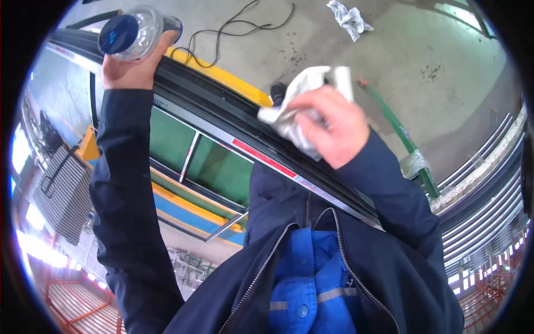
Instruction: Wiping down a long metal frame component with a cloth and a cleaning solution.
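Note:
My left hand (130,72) is wrapped round a clear plastic bottle (146,38) with dark blue ends, tilted over the far left part of a long black and silver profile (222,106). Crumpled in my right hand (339,128) is a white cloth (308,80), somewhat blurred. That hand is over the right part of the profile; whether the cloth touches it I cannot tell. The profile runs slantwise across in front of my body, with a red-and-white label strip (264,158) along its near side.
A yellow beam (233,83) runs along the profile's far side. Beyond it, a black cable (219,34) and a crumpled white wrapping (350,19) lie on the floor. At right are a green bar (392,117) and stacked metal profiles (473,222); a green-panelled frame (219,167) stands near my legs.

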`<action>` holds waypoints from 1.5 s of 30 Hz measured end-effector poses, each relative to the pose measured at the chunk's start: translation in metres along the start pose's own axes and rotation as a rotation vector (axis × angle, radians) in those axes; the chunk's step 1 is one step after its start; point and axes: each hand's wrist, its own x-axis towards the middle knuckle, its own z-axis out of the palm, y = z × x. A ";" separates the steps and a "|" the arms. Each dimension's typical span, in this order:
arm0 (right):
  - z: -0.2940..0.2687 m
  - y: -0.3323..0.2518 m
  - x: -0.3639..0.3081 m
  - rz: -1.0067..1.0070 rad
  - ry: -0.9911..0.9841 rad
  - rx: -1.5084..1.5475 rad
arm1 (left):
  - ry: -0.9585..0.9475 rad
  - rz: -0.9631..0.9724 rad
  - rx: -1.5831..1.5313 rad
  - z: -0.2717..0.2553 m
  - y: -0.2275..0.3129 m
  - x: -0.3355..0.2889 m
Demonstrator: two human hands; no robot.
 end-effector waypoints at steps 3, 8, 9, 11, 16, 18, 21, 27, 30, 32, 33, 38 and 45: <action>0.001 0.010 -0.021 -0.050 -0.235 -0.010 | -0.048 -0.197 -0.243 0.013 0.028 -0.005; -0.018 0.013 -0.048 -0.046 -0.367 -0.086 | 0.151 0.071 0.302 0.012 0.046 -0.014; -0.021 0.011 -0.051 -0.037 -0.366 -0.086 | 0.158 0.067 0.318 0.015 0.045 -0.015; -0.028 0.008 -0.054 -0.012 -0.384 -0.066 | 0.150 0.046 0.329 0.022 0.046 -0.018; -0.024 0.005 -0.049 -0.001 -0.448 -0.060 | 0.140 0.029 0.420 0.019 0.053 -0.018; -0.020 0.008 -0.047 0.039 -0.405 0.033 | 0.102 0.006 0.326 0.017 0.052 -0.018; -0.019 0.011 -0.043 0.047 -0.413 0.083 | 0.099 0.055 0.333 0.023 0.060 -0.020; -0.014 0.013 -0.035 -0.057 -0.401 0.022 | 0.094 -0.035 -0.159 0.024 0.058 -0.018; -0.007 0.013 -0.029 -0.060 -0.327 0.062 | 0.073 0.119 0.285 0.027 0.060 -0.021; -0.005 0.011 -0.023 -0.037 -0.380 0.061 | 0.072 0.042 0.133 0.024 0.059 -0.020; -0.005 0.010 -0.020 -0.015 -0.432 0.058 | 0.071 -0.033 -0.020 0.023 0.059 -0.019; -0.004 0.015 -0.012 0.045 -0.537 0.103 | 0.118 0.065 0.400 0.019 0.058 -0.024; 0.001 0.020 -0.005 -0.028 -0.516 0.096 | 0.097 0.097 0.311 0.014 0.052 -0.020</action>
